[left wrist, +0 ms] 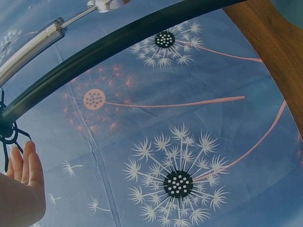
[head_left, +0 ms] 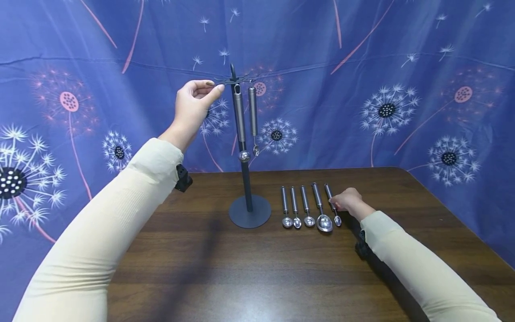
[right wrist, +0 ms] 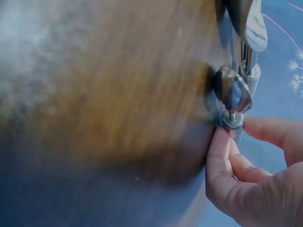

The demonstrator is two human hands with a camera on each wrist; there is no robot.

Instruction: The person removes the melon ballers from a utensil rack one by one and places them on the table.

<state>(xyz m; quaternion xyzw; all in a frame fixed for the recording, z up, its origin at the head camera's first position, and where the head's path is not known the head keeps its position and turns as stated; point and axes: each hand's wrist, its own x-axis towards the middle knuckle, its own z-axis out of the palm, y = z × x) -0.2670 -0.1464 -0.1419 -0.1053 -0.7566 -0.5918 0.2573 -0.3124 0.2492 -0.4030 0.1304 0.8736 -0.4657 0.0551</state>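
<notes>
At the top of a black utensil stand (head_left: 246,179), my left hand (head_left: 197,100) pinches one of the thin hooks between thumb and fingers. In the left wrist view the fingertips (left wrist: 29,158) meet the dark hooks (left wrist: 8,135). Two steel utensils hang from the stand: one with a round bowl (head_left: 244,156) and a smaller spoon (head_left: 256,150). My right hand (head_left: 348,199) pinches the handle of the rightmost small steel spoon (head_left: 337,221) in the row on the table. In the right wrist view, thumb and fingers hold that handle just behind its bowl (right wrist: 232,90).
Left of the held spoon lie a large-bowled spoon (head_left: 324,223) and several smaller steel spoons, side by side, bowls toward me. The stand's round base (head_left: 250,217) rests on the brown wooden table (head_left: 241,277). A blue dandelion-print curtain (head_left: 314,112) hangs behind.
</notes>
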